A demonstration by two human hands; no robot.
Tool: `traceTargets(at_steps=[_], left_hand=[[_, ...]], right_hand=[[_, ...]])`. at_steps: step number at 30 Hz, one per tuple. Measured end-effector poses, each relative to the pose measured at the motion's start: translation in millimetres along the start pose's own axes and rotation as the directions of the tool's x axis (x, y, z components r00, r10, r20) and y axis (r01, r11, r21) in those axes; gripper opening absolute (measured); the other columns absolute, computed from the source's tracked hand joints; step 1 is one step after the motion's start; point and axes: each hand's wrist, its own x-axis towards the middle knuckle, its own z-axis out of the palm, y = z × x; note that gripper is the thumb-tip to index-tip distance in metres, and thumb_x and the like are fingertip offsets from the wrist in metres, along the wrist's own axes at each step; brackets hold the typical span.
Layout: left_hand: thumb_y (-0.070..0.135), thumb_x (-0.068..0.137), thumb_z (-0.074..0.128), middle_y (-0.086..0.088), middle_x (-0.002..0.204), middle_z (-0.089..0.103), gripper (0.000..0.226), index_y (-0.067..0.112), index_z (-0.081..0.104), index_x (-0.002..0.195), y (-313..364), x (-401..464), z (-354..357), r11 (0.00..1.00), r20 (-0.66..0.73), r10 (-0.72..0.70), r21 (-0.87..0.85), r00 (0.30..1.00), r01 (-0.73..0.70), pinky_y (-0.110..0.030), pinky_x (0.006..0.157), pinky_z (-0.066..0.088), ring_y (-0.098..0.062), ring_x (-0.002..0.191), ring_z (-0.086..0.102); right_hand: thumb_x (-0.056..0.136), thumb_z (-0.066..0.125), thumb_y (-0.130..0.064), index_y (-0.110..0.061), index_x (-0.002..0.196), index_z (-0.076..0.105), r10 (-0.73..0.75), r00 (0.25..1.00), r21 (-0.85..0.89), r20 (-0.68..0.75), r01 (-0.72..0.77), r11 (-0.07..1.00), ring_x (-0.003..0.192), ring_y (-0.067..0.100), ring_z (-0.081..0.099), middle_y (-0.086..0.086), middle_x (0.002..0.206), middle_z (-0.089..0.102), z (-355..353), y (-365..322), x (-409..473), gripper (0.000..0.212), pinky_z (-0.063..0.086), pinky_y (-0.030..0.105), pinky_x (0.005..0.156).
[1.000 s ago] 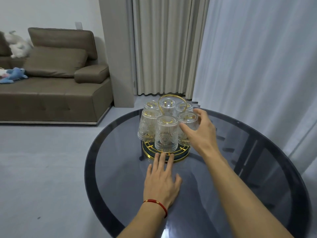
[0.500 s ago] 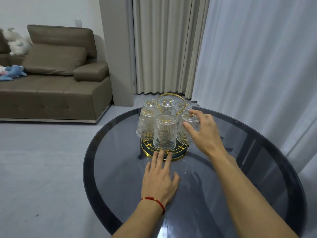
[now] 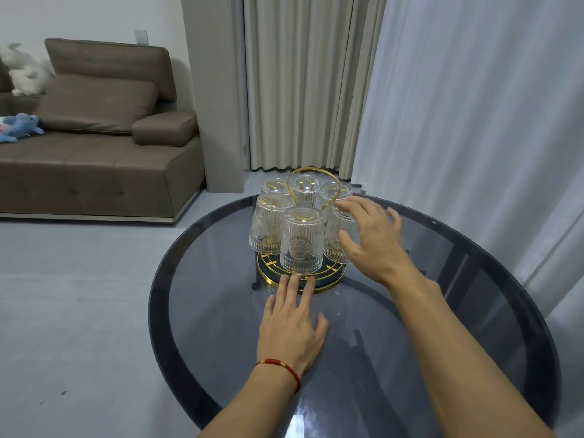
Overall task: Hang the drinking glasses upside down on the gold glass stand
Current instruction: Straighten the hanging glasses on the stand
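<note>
The gold glass stand (image 3: 328, 286) sits at the far middle of the round glass table, its loop handle (image 3: 313, 169) rising in the centre. Several ribbed clear drinking glasses hang upside down around it; the nearest one (image 3: 301, 238) faces me. My right hand (image 3: 376, 238) hovers with fingers spread against the right-front glass (image 3: 331, 248), thumb before it and fingers over its top, not closed around it. My left hand (image 3: 292, 330), with a red cord at the wrist, lies flat on the table, its fingertips touching the stand's base rim.
The dark smoked-glass table (image 3: 458, 327) ends in a wide dark rim close behind the stand. A brown sofa (image 3: 94, 159) with soft toys stands far left across the grey floor. Beige and white curtains (image 3: 458, 105) hang behind and to the right.
My right hand has loosened from the right-front glass and its fingers have spread. The left hand stays flat at the stand's base. The view has shifted slightly.
</note>
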Motion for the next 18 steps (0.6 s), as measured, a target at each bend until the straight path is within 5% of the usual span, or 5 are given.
traceTargets(at_steps=[11, 18], left_hand=[[0.049, 0.1, 0.033, -0.001, 0.17, 0.003, 0.067, 0.031, 0.006, 0.159, -0.3, 0.1, -0.4, 1.0, 0.003, 0.001, -0.002, 1.0, -0.001, -0.043, 0.125, 0.007, -0.019, 0.154, -0.007], [0.049, 0.1, 0.032, -0.002, 0.17, 0.004, 0.067, 0.031, 0.007, 0.159, -1.1, 0.6, 0.1, 1.0, 0.001, 0.007, -0.002, 1.0, -0.007, -0.044, 0.125, 0.009, -0.02, 0.154, -0.007]], right_hand=[[0.092, 0.065, -0.021, -0.032, 0.135, 0.061, -0.031, 0.999, -0.077, -0.035, 0.029, 0.997, 0.14, 0.016, 0.044, -0.008, 0.141, 0.057, -6.3, 5.6, -1.4, 0.044, 0.015, 0.062, 0.122], [0.093, 0.065, -0.021, -0.028, 0.137, 0.062, -0.048, 0.998, -0.071, -0.039, 0.046, 0.996, 0.139, 0.017, 0.044, -0.006, 0.141, 0.058, -7.8, 6.4, -3.4, 0.044, 0.022, 0.052, 0.12]])
